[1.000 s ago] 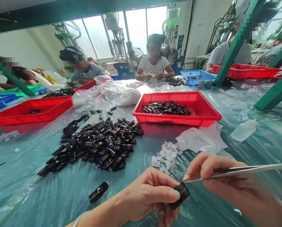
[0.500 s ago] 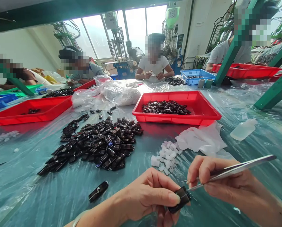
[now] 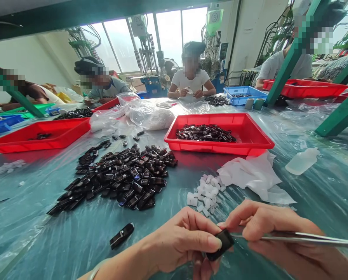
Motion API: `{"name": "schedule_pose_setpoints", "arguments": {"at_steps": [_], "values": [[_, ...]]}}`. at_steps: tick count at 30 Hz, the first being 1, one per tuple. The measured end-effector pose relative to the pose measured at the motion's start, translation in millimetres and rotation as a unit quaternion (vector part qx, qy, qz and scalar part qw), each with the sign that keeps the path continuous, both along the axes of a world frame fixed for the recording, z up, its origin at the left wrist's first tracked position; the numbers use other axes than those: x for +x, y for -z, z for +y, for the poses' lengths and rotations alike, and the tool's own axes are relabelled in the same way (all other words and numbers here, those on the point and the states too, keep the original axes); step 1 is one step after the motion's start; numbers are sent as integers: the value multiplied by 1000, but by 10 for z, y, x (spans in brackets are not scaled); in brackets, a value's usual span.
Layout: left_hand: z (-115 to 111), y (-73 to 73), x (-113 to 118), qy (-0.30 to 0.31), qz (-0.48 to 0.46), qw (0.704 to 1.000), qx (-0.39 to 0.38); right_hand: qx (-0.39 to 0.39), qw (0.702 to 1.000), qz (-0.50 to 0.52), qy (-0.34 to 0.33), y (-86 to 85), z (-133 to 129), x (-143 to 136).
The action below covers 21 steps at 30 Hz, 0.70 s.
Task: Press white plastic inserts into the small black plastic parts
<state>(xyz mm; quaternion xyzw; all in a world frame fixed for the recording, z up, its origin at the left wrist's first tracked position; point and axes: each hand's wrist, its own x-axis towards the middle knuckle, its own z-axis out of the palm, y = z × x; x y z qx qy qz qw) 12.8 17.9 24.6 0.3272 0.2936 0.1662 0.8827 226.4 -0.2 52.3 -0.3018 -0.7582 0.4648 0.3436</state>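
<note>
At five o'clock in the head view, the black part [image 3: 221, 244] is tilted over the counter [image 3: 174, 186]: small, oblong, glossy, with a smooth dark face and slightly rounded corners. The left hand [image 3: 185, 241], at six o'clock, pinches it, thumb across the face, fingers beneath. At four o'clock the right hand [image 3: 268, 225] grips metal tweezers [image 3: 302, 238], its fingertips close by the part's upper corner; the tweezers' tip points at the part's right edge, though whether they touch is hard to tell.

The left thumb hides one end of the part, its underside cannot be seen, and the right-hand fingers cover a stretch of the tweezers, whose far end is cut off by the frame. Both forearms are cut off too.

Toward three o'clock, the near red tray [image 3: 219, 148] holds a mound of similar dark parts, with bare floor at its right. The red tray at nine o'clock [image 3: 40, 146] holds only a few. At two o'clock a blue tray [image 3: 245, 102] has dark pieces inside. Contents of the far red tray [image 3: 308, 92], between two and three, are mostly hidden. A translucent bottle [image 3: 302, 161] lies at three. On the counter are a loose heap [image 3: 118, 179] at eight, a single part [image 3: 122, 236] at seven, and white pieces [image 3: 207, 194] between four and five.
</note>
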Motion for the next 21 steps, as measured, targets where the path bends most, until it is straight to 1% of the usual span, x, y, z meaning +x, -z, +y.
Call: {"name": "schedule_pose_setpoints", "arguments": {"at_steps": [2,3,6,11,16,21], "values": [[-3,11,-2,-10,8,1000,-2,69,997,-15,30,-7,-38,-31],[-3,16,-1,-14,10,1000,-3,88,995,-18,51,-7,-59,-45],[-1,20,7,-21,6,1000,-2,86,991,-23,103,0,-103,-67],[-4,7,25,-32,4,999,4,51,995,-29,81,7,-82,-44],[-10,7,17,-39,10,999,7,36,994,-1,103,-30,-66,-30],[-16,-7,13,-44,16,999,8,20,998,-38,54,-59,-50,33]]}}
